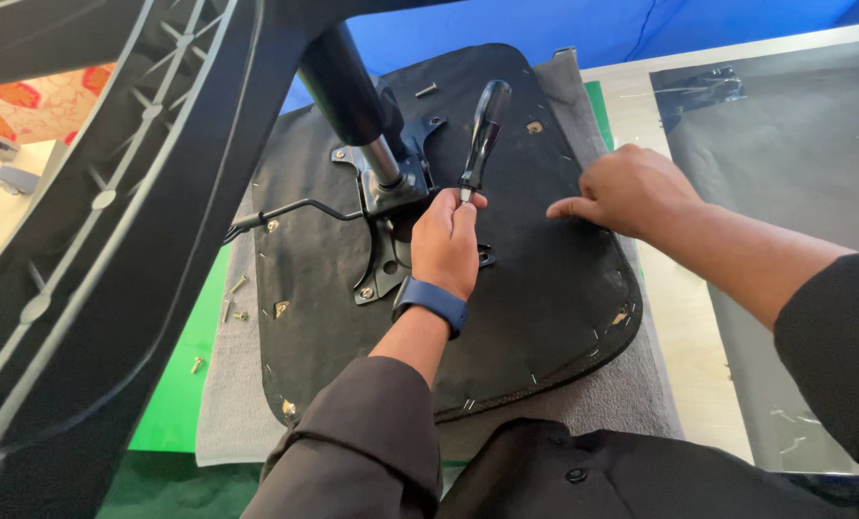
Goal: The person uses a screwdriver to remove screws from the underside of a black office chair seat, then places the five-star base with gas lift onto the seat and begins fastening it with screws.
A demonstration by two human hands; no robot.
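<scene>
- Nearest my view, at the bottom centre of the frame, dark sleeves and a dark garment with a button fill the foreground; both forearms reach up from there.
- Far left, a big black plastic chair base (112, 221) with ribbed spokes looms across the upper left, tipped over the work; its gas column (348, 91) runs down to the centre.
- Lower left, loose screws (235, 306) lie on the grey cloth (227, 404) and the green mat (174, 404), I judge set aside within easy reach.
- Centre, the upturned black seat pan (545, 288) lies fabric-underside up on the cloth, which likely keeps it from sliding or scuffing. A metal tilt mechanism (386, 216) sits bolted to it, with a thin lever (290, 210) sticking out to the left.
- Just right of the mechanism, the left hand (446, 245), a blue band at its wrist, is closed around the lower shaft of a black-handled screwdriver (484, 130). The tool stands nearly upright, its tip down at the plate; the tip itself is hidden behind the fingers. Gripping low looks like a way to steady the blade on a fastener.
- Right of centre, the right hand (631, 192) holds nothing: fingers curled, knuckles and fingertips pressing the seat pan, apparently bracing it.
- Far right, a dark sheet (795, 154) covers the pale tabletop (684, 327), with blue backing at the upper edge.
</scene>
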